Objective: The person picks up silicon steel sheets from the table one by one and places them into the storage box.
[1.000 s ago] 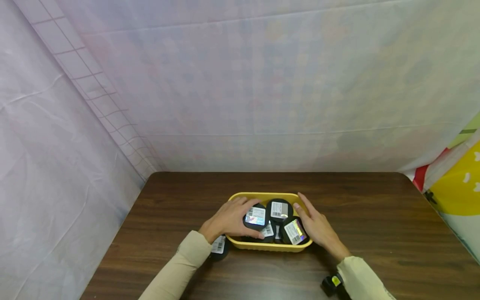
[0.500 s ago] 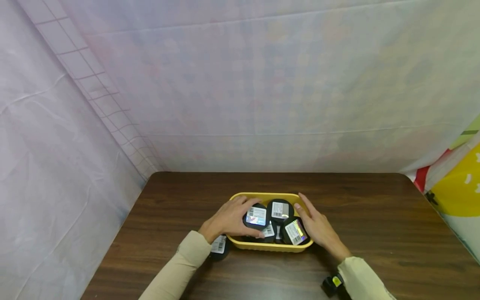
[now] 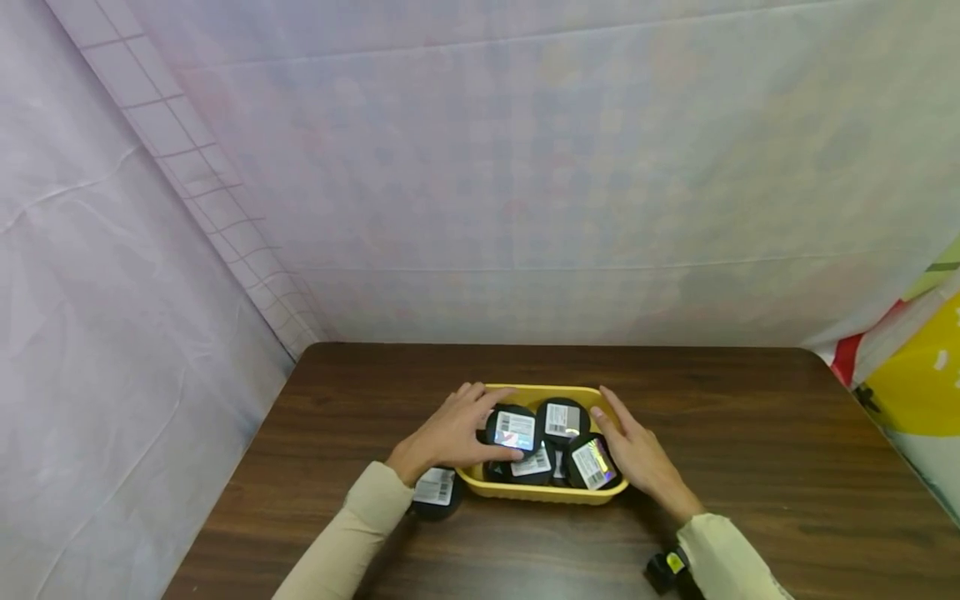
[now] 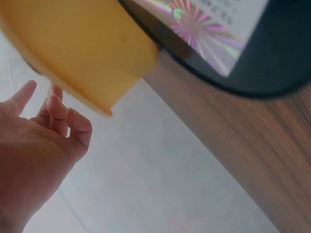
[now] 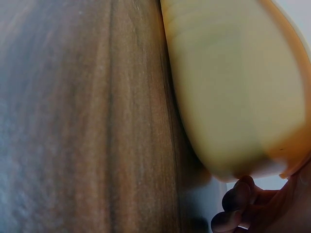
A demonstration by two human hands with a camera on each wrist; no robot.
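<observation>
A yellow plastic basket (image 3: 540, 493) on the table holds several black round containers with white barcode labels. My left hand (image 3: 459, 429) is over the basket's left end, thumb and fingers spread around the uppermost black round container (image 3: 514, 430). Its fingers (image 4: 81, 127) look loosely bent, with nothing gripped between them. At the right end my right hand (image 3: 641, 458) grips the basket, thumb over the rim and bent fingers (image 5: 238, 196) against the outer wall. Another black round container (image 3: 435, 493) lies on the table beside the basket, below my left wrist.
The brown wooden table (image 3: 360, 383) backs onto a pale hanging cloth (image 3: 510, 183). By the right sleeve is a small black object (image 3: 663, 572) with a yellow patch. Yellow and red fabric (image 3: 911, 387) hangs past the table's right edge.
My left hand has drawn slightly left, its fingers easing away from the uppermost black container and uncovering more of the containers beneath. My right hand stays at the basket's right end.
</observation>
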